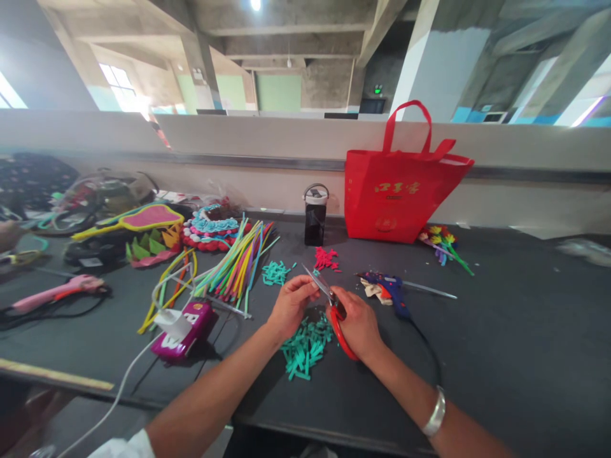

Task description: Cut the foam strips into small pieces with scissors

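My right hand (357,323) grips red-handled scissors (329,299), blades pointing up and left. My left hand (292,304) is pinched beside the blades; what it holds is too small to make out. Below both hands lies a heap of short teal cut pieces (305,348) on the dark table (501,343). A smaller teal pile (275,272) and a red pile (326,258) lie farther back. A fan of long coloured strips (236,264) spreads to the left.
A blue glue gun (389,289) lies right of my hands, a pink one (57,291) far left. A red tote bag (403,184), black bottle (316,216), purple box (188,331) with white cable, craft flowers (443,245) and decorated pieces (210,229) stand around.
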Motion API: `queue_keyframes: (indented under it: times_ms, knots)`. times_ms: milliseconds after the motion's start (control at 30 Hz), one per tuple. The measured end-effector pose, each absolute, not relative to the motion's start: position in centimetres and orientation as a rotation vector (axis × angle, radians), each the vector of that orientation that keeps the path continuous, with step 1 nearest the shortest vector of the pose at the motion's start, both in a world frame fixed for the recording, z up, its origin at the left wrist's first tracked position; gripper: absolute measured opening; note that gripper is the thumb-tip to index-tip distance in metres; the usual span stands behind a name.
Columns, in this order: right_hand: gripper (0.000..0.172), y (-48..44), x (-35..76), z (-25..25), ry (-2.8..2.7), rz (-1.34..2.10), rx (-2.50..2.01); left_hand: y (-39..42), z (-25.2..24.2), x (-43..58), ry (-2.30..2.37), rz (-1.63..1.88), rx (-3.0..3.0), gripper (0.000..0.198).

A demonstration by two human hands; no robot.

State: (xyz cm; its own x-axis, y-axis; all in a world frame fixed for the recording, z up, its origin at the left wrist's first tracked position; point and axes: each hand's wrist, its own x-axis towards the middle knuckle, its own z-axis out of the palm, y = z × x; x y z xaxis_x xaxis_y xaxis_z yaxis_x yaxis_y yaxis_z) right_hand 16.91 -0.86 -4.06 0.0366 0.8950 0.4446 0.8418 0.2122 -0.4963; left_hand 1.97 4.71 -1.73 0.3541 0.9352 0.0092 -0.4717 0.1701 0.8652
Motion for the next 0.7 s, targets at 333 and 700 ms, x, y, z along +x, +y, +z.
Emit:
queue_keyframes:
  times_ms: [333, 700]
  knots:
    - [0.034, -1.07, 16.76, -3.68, -1.793, 0.089, -1.642, 4.37, -1.56, 2.11, 0.643, 1.108, 0.929, 0.013]
    - [0.035, -0.96, 16.68, -4.46, -1.728, 0.189, -1.546, 4.52, -1.80, 2.03, 0.606, 1.115, 0.955, 0.010]
